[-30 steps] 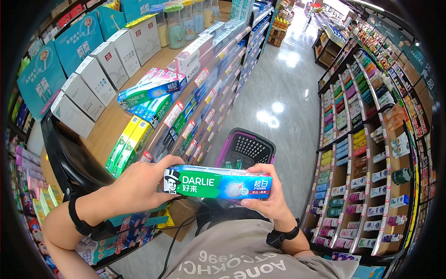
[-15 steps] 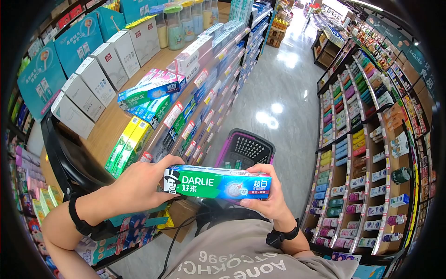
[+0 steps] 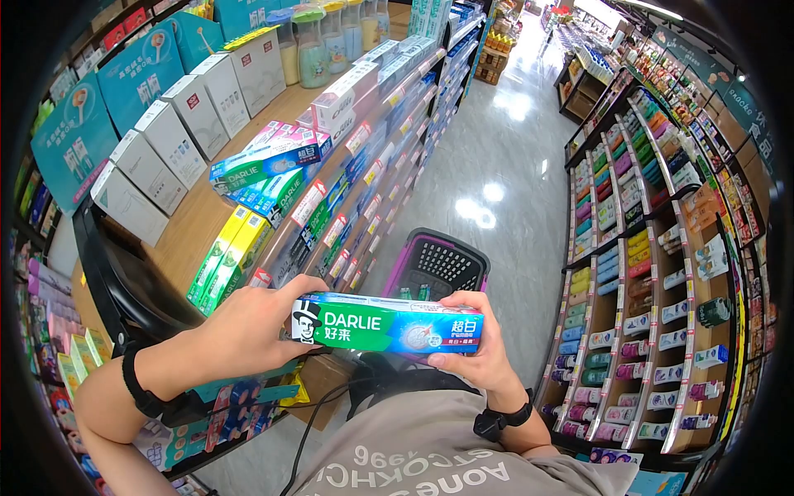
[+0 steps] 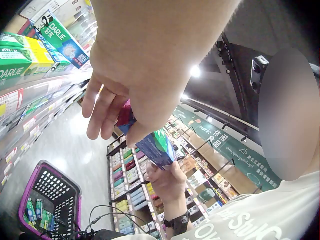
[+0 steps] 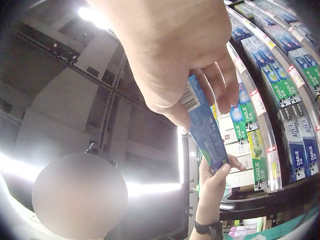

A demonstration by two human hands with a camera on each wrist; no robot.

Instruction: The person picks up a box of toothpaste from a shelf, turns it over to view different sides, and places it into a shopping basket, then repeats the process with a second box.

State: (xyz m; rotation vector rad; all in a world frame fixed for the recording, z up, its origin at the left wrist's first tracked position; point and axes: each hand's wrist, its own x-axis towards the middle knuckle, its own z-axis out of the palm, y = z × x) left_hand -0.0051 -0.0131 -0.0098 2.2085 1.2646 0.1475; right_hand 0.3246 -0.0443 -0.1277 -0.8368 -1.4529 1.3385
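In the head view a green and blue Darlie toothpaste box (image 3: 389, 324) lies level in front of the chest, printed front facing up toward the camera. My left hand (image 3: 252, 325) grips its green end between thumb and fingers. At the blue end, my right hand (image 3: 478, 345) pinches it, thumb below and fingers over the top edge. The right wrist view shows the box's blue back (image 5: 209, 135) with a barcode near the right hand (image 5: 185, 65). More Darlie boxes (image 3: 269, 165) lie stacked on the wooden shelf top, beside yellow and green boxes (image 3: 231, 252).
Below on the floor stands a black shopping basket (image 3: 447, 260) with a purple rim; several green and blue boxes (image 4: 37, 212) lie inside. White boxes (image 3: 169, 147) and lidded bottles (image 3: 313, 50) line the left shelf. Across the aisle is a rack of bottles (image 3: 620, 331).
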